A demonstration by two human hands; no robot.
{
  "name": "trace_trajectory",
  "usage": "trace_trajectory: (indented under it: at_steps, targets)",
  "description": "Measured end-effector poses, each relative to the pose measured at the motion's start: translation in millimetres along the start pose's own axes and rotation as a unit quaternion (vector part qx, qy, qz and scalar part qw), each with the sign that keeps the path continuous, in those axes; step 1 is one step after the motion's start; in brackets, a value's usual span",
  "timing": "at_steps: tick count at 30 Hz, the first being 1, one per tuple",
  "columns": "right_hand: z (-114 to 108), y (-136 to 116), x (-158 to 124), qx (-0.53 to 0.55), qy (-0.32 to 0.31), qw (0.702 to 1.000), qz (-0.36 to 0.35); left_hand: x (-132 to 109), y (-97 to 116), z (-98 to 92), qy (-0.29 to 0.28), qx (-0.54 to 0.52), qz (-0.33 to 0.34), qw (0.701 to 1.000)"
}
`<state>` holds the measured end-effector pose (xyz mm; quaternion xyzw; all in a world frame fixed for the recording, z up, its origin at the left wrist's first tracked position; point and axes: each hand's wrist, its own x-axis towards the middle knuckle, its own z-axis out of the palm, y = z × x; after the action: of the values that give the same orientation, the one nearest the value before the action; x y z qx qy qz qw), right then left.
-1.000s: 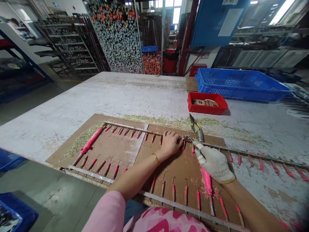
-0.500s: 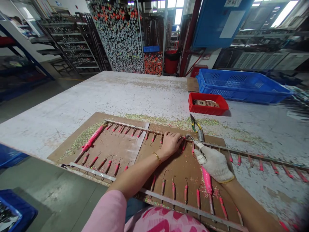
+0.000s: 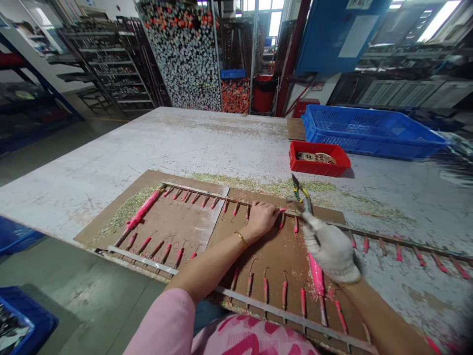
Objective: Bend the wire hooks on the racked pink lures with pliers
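My bare left hand (image 3: 261, 219) is closed over the far metal bar (image 3: 240, 202) of a rack, its fingers at a pink-coated hooked piece (image 3: 281, 222). My right hand (image 3: 330, 249), in a white glove, is closed around a metal hand tool (image 3: 295, 206) just right of the left fingers; motion blurs its head, so its kind is unclear. Short pink-coated hooks (image 3: 285, 295) hang from the far bar and line the near metal bar (image 3: 273, 309). Beneath the right hand a thicker pink-coated rod (image 3: 317, 276) spans the rack. Pliers (image 3: 301, 192) with yellow-green handles lie beyond the bar.
The rack rests on brown cardboard (image 3: 121, 197) on a white table (image 3: 121, 153) strewn with yellow-green and pink flakes. A red tray (image 3: 320, 170) with items and a large blue basket (image 3: 369, 140) stand behind at right. A blue bin (image 3: 40, 315) is on the floor at left.
My right hand has shifted a little right and toward me with the tool, pulling away from the left fingers. My left hand stays in place on the bar.
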<state>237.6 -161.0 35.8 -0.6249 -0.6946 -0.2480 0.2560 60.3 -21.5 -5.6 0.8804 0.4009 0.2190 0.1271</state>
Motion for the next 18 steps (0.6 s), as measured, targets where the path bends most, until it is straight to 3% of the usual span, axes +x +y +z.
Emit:
trace_trajectory:
  at_steps: [3, 7, 12, 13, 16, 18]
  targets:
    - [0.0, -0.4, 0.8, -0.043, -0.011, 0.998, -0.052, -0.1, -0.7, 0.5, -0.002, 0.005, 0.004, 1.0]
    - [-5.5, 0.7, -0.8, -0.039, 0.07, 0.996, 0.041, -0.5, -1.8, 2.1, 0.002, 0.014, 0.017, 1.0]
    - [0.5, 3.4, -2.6, -0.05, -0.093, 0.994, -0.04, -0.5, -1.1, 1.3, 0.0, 0.02, 0.004, 1.0]
    - [1.1, 4.5, -3.0, -0.05, -0.086, 0.994, -0.033, -0.5, -1.0, 0.9, -0.003, 0.02, 0.004, 1.0]
    - [0.0, 6.8, -4.8, -0.052, 0.024, 0.997, 0.056, -0.6, -0.9, 0.1, -0.007, 0.021, 0.014, 1.0]
    - [0.3, 6.4, -5.2, -0.05, 0.032, 0.996, 0.073, -0.7, -1.1, 0.1, -0.003, 0.021, 0.016, 1.0]
